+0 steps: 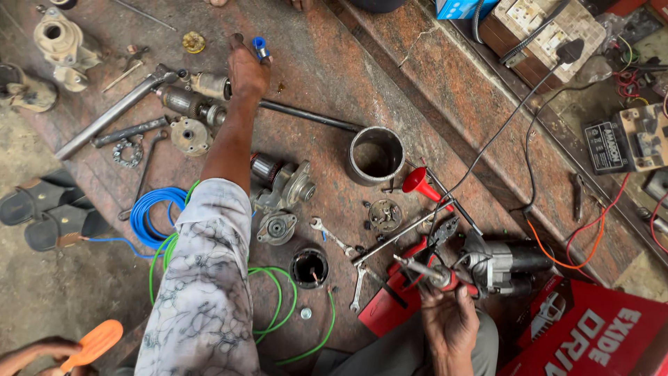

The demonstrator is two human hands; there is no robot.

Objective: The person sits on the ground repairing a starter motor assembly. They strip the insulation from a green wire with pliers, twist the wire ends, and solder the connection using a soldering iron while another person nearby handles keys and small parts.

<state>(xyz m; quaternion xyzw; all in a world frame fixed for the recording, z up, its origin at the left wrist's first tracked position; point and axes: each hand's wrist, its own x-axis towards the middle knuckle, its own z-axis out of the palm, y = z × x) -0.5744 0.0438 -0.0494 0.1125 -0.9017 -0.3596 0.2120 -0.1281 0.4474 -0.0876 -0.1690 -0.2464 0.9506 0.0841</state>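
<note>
- Left hand (248, 69) stretched far forward, fingers (239, 43) reaching out flat over the stone floor (313, 63), nothing clearly held; grip itself hard to tell from this angle
- Small blue cylinder (260, 48) just beside the fingertips, on their right
- Motor armature (195, 104) and a long steel pipe (118, 108) lie to the left of that wrist
- Right hand (449, 317) low and close to the body, fingers curled shut around a red-handled tool (435, 273)
- Tool's tip points up-left from the fingers; grey starter motor (504, 263) just beside them on the right
- Metal ring sleeve (376, 154) well beyond the right fingers
</note>
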